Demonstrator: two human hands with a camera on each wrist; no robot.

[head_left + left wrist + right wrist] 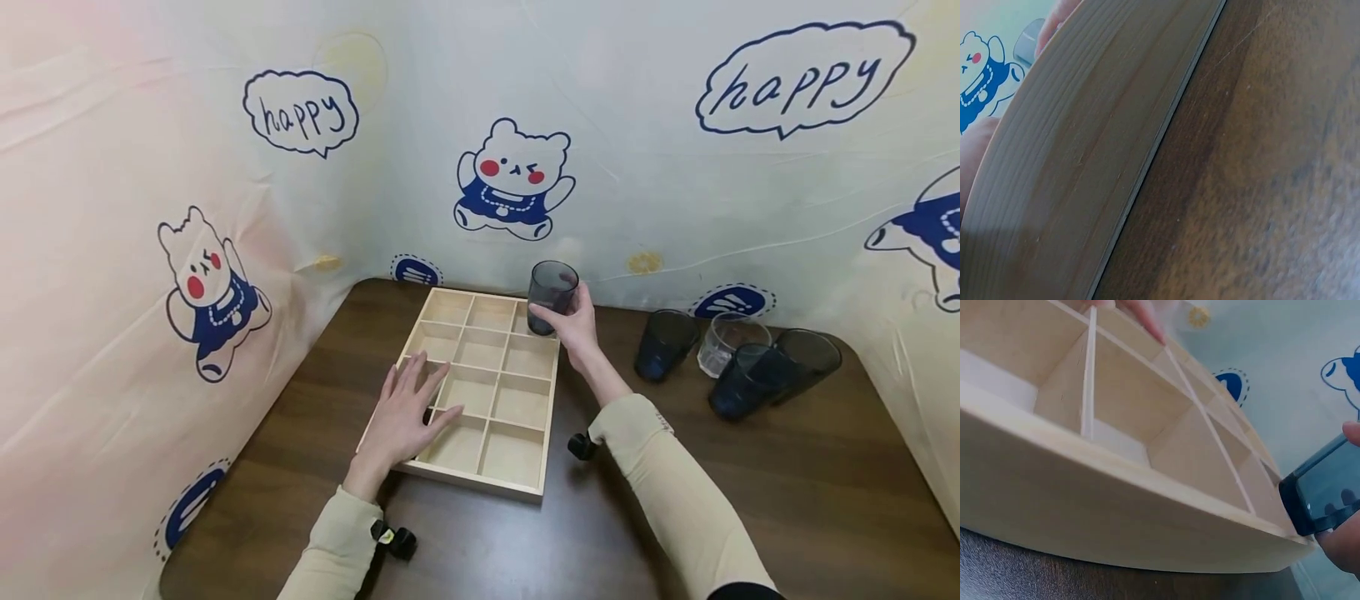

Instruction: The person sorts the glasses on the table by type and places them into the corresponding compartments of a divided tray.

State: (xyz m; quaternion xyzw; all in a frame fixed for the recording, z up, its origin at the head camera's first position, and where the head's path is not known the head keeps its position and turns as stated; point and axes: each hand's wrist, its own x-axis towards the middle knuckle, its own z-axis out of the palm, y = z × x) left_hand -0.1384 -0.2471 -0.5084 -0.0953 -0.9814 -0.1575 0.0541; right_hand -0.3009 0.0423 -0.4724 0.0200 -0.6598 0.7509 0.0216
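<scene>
A dark tinted glass (553,287) is gripped by my right hand (573,325) over the far right compartment of a wooden compartment box (471,482). In the right wrist view the glass (1325,484) tilts, its thick base close to the box's corner; whether it touches the wood I cannot tell. My left hand (405,412) lies over the box's left side with fingers spread, holding nothing. The left wrist view is mostly filled by the box's outer wall (1079,137).
Right of the box stand a dark glass (664,346), a clear glass (727,342) and two more dark glasses (742,383), partly overlapping. They rest on the brown wooden table (810,492). A printed cloth (637,192) hangs behind and beside the table.
</scene>
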